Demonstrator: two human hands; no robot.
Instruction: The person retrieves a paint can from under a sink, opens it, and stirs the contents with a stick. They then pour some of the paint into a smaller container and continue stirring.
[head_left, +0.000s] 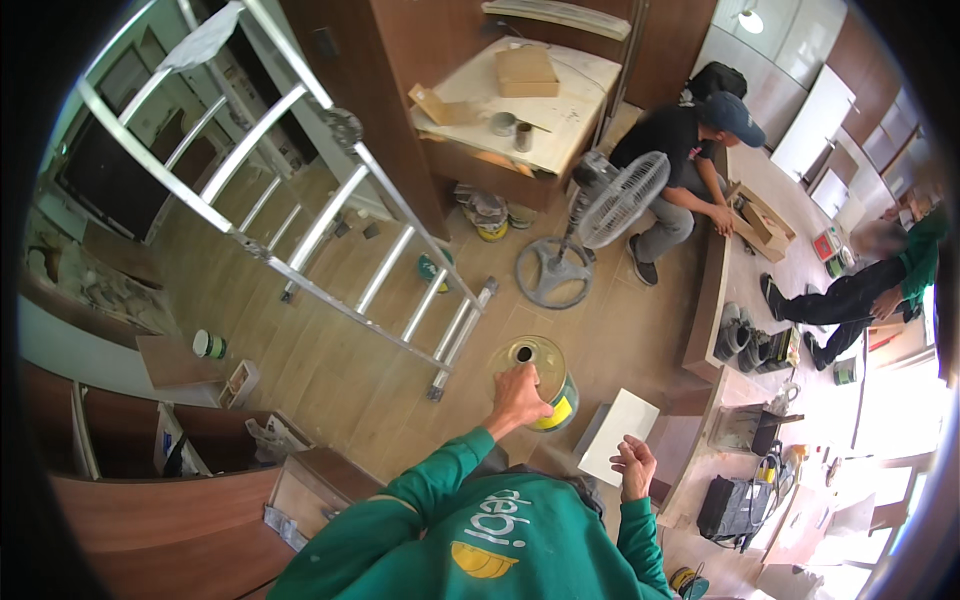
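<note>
Over a large round tin [556, 372] with a yellow-labelled side, my left hand [518, 397] is closed around a small cylinder [524, 353] with a dark round mouth. Part of the cylinder is hidden by my fingers. The tin stands on the floor in front of me. To the right, my right hand [634, 466] is raised with its fingers curled and pressed together; what they hold, if anything, is too small to make out. A white rectangular panel [622, 425] lies just beyond that hand.
An aluminium stepladder [368, 285] stands at left. Ahead are a pedestal fan [620, 200], a crouching person [665, 160] and a worktable [575, 110] with a box. Another person [850, 300] sits at right near shoes [735, 335]. Wooden cabinets [170, 530] are at lower left.
</note>
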